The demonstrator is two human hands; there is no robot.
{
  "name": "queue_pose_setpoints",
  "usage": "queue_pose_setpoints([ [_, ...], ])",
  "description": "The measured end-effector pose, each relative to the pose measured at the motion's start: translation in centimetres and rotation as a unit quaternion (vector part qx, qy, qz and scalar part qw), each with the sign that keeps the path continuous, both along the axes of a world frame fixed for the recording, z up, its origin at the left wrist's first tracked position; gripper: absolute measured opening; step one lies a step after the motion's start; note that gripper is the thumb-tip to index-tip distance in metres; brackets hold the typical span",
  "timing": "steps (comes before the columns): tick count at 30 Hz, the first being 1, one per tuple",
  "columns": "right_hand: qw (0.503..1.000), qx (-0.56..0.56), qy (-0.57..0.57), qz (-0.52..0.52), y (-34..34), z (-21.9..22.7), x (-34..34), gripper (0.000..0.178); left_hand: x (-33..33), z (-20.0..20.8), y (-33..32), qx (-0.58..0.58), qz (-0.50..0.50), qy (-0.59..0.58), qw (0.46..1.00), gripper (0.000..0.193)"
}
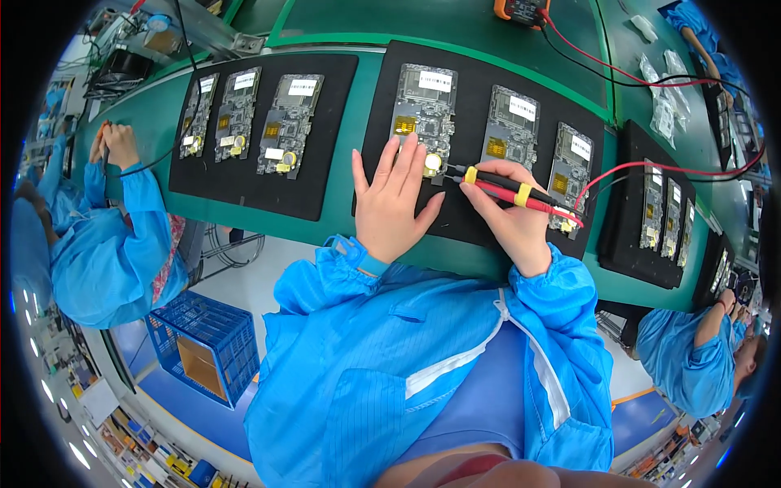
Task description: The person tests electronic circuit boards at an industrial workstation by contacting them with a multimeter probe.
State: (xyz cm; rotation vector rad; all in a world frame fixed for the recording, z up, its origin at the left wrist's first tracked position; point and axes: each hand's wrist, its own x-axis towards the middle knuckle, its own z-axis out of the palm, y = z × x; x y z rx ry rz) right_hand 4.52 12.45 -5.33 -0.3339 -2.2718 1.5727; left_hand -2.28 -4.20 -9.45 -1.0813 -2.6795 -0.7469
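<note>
My left hand (pixel 389 203) lies with fingers spread over the lower left of a populated circuit board (pixel 425 98), its fingertips touching it. The board has a white label, a gold-coloured patch and a round yellow part near its lower end. My right hand (pixel 517 228) is closed around a pair of test probes (pixel 506 189), one red and one black, with yellow bands on them. Their tips point left, at the board's lower right edge; whether they touch is too small to tell. Beneath lies a black mat (pixel 470 122), also bearing another circuit board (pixel 511 122) and a third (pixel 571 167) farther right.
An orange-and-black multimeter (pixel 523 10) sits at the back, its red lead (pixel 651 167) looping on the right. More boards lie on a left mat (pixel 329 138) and a right mat (pixel 625 220). Clear plastic bags (pixel 665 102) lie back right. Co-workers sit either side; a blue crate (pixel 236 354) stands below left.
</note>
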Motion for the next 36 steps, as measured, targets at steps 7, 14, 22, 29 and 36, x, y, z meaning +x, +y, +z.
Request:
queue_pose_setpoints([
  [7,0.999,-0.026,-0.032,0.014,-0.8,-0.6,-0.9,0.029,0.1,-0.3,-0.1,0.01,0.0,0.003,1.0,0.068],
  [14,1.0,-0.002,-0.025,0.002,-0.9,-0.9,-1.1,0.028,0.0,-0.3,0.0,-0.006,-0.003,0.021,1.0,0.065],
  [22,0.998,-0.004,-0.058,0.007,-0.8,-0.7,-1.3,0.027,0.1,-0.2,0.0,-0.019,-0.002,0.024,1.0,0.065],
  [29,0.998,-0.014,-0.068,0.003,-0.6,-0.8,-1.5,0.026,0.0,0.0,0.1,-0.033,-0.002,0.027,0.999,0.066],
  [36,1.0,0.013,-0.013,0.014,-0.5,-1.7,-1.6,0.025,0.0,0.0,0.2,-0.045,-0.007,0.017,0.999,0.065],
])
